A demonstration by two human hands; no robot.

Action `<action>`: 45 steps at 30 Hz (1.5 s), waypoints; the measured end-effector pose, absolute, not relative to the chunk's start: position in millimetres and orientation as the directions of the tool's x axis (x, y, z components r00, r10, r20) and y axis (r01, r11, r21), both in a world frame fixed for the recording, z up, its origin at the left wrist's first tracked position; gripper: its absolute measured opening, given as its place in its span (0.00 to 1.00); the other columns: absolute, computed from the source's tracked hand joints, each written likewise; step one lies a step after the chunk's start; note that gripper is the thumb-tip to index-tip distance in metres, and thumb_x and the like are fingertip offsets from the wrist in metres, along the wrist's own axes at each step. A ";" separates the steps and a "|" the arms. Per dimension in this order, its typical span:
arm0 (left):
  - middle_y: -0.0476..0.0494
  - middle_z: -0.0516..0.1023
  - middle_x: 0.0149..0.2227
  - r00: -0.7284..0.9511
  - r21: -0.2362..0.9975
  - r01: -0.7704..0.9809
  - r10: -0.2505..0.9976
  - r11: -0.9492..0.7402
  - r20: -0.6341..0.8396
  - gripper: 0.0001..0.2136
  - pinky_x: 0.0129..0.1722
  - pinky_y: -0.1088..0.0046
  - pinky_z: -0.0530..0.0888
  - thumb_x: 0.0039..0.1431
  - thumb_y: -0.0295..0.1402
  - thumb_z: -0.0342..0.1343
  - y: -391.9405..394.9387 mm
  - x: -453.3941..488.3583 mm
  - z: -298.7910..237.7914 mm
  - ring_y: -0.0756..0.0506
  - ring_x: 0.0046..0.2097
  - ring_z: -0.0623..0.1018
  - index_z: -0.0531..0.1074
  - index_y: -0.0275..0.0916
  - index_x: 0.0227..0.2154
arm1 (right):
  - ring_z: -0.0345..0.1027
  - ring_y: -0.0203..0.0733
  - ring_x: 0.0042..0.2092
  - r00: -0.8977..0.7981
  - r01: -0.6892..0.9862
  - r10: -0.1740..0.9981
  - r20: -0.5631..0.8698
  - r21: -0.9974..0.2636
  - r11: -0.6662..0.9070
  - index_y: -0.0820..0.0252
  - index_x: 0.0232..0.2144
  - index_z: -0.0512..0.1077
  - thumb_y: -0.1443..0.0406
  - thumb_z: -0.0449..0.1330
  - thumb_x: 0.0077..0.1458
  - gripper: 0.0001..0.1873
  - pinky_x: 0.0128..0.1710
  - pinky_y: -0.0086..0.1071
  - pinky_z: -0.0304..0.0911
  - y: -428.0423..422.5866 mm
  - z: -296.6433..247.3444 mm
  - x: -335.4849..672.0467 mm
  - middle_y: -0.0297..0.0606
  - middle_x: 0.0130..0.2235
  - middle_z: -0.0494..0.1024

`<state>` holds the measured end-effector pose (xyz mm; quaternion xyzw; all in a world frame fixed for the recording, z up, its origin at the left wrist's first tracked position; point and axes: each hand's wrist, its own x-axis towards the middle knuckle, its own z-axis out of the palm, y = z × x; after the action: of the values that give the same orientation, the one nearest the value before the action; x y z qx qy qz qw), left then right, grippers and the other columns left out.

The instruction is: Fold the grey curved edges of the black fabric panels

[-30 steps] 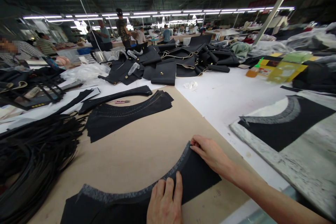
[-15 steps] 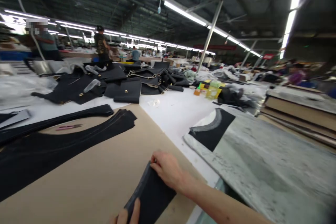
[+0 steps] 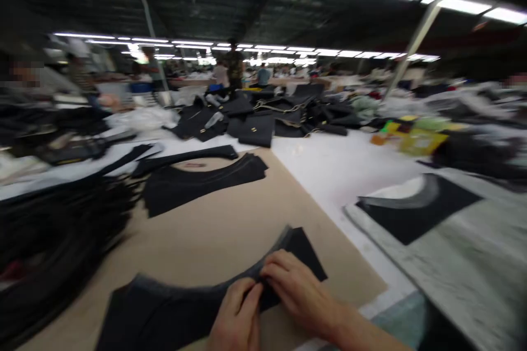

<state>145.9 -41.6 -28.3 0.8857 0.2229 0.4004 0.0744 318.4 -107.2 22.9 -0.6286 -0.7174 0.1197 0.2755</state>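
A black curved panel (image 3: 173, 318) with a grey strip along its inward-curving edge lies on the tan board (image 3: 197, 247) in front of me. My left hand (image 3: 239, 315) pinches that edge near its middle, thumb and fingers closed. Just right of it, almost touching, my right hand (image 3: 294, 290) is closed on the same edge, its fingertips bent over the strip. Part of the panel is hidden beneath both hands. Its right end reaches past my right hand across the board.
More black curved panels (image 3: 201, 181) lie further up the board. At left is a heap of dark strips (image 3: 61, 247). A similar black panel (image 3: 415, 208) rests on the grey-white slab (image 3: 461, 263) at right. Black bag-like pieces (image 3: 255, 129) and a yellow packet (image 3: 422, 141) stand behind.
The view has swung left, showing more of the panel. My hands have come together: the right moved from the panel's far end down its edge, close to the left.
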 end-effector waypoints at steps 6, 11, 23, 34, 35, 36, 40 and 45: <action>0.43 0.75 0.39 0.365 0.453 0.668 0.791 -0.590 0.491 0.10 0.41 0.67 0.75 0.61 0.26 0.49 -13.4 63.5 13.5 0.45 0.42 0.74 0.73 0.41 0.40 | 0.65 0.40 0.45 -0.256 0.769 0.933 0.251 -0.532 0.354 0.56 0.49 0.67 0.73 0.46 0.61 0.18 0.46 0.35 0.65 -82.3 6.5 291.0 0.40 0.45 0.71; 0.45 0.74 0.42 0.365 0.465 0.744 0.875 -0.479 0.317 0.11 0.47 0.59 0.71 0.57 0.26 0.53 13.8 26.6 19.6 0.41 0.47 0.70 0.72 0.43 0.42 | 0.65 0.42 0.46 -0.328 0.808 0.909 0.259 -0.421 0.412 0.59 0.52 0.67 0.77 0.46 0.57 0.23 0.48 0.38 0.65 -67.7 1.0 266.1 0.43 0.46 0.72; 0.49 0.73 0.34 0.464 0.567 0.733 0.886 -0.376 -0.013 0.07 0.45 0.65 0.64 0.52 0.23 0.52 35.8 32.2 41.1 0.45 0.41 0.71 0.68 0.40 0.33 | 0.66 0.43 0.46 -0.323 0.880 0.844 0.428 -0.192 0.435 0.59 0.49 0.71 0.79 0.47 0.48 0.28 0.46 0.38 0.64 -64.9 -18.0 262.0 0.41 0.46 0.75; 0.51 0.74 0.27 0.409 0.614 0.754 0.899 -0.235 -0.158 0.02 0.39 0.70 0.63 0.48 0.29 0.55 64.8 31.8 37.9 0.46 0.36 0.72 0.71 0.40 0.27 | 0.66 0.43 0.44 -0.335 0.881 0.822 0.460 -0.156 0.446 0.61 0.50 0.70 0.76 0.50 0.49 0.25 0.46 0.38 0.62 -68.8 -23.3 261.3 0.40 0.43 0.76; 0.51 0.75 0.28 0.408 0.592 0.768 0.899 -0.246 -0.156 0.02 0.40 0.69 0.62 0.48 0.29 0.55 65.1 32.5 36.7 0.46 0.36 0.72 0.71 0.41 0.27 | 0.66 0.43 0.44 -0.335 0.882 0.827 0.452 -0.158 0.443 0.60 0.51 0.69 0.76 0.51 0.49 0.27 0.46 0.37 0.62 -69.3 -23.3 261.4 0.39 0.43 0.76; 0.51 0.75 0.28 0.408 0.572 0.780 0.900 -0.255 -0.156 0.02 0.42 0.67 0.62 0.49 0.29 0.55 65.2 33.1 36.2 0.45 0.37 0.72 0.71 0.41 0.27 | 0.66 0.42 0.44 -0.337 0.883 0.832 0.441 -0.158 0.441 0.59 0.53 0.68 0.76 0.51 0.48 0.28 0.46 0.37 0.63 -69.8 -23.4 261.3 0.38 0.43 0.76; 0.52 0.76 0.30 0.402 0.526 0.811 0.898 -0.259 -0.177 0.02 0.46 0.63 0.59 0.49 0.30 0.56 66.2 34.5 36.9 0.45 0.38 0.72 0.71 0.42 0.27 | 0.65 0.42 0.41 -0.331 0.890 0.841 0.428 -0.154 0.428 0.55 0.54 0.67 0.75 0.53 0.45 0.31 0.44 0.38 0.63 -70.3 -26.1 259.9 0.35 0.41 0.76; 0.50 0.76 0.31 0.377 0.503 0.833 0.903 -0.232 -0.208 0.01 0.48 0.61 0.58 0.50 0.31 0.55 68.1 36.2 35.3 0.45 0.39 0.71 0.71 0.42 0.28 | 0.66 0.43 0.41 -0.321 0.900 0.842 0.433 -0.137 0.413 0.54 0.52 0.68 0.73 0.56 0.44 0.30 0.43 0.38 0.64 -69.3 -28.3 258.0 0.34 0.41 0.76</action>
<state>36.2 68.1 35.3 0.7823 0.5546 0.0632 0.2765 258.0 -69.3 -28.3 -0.5377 -0.8102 -0.0644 0.2243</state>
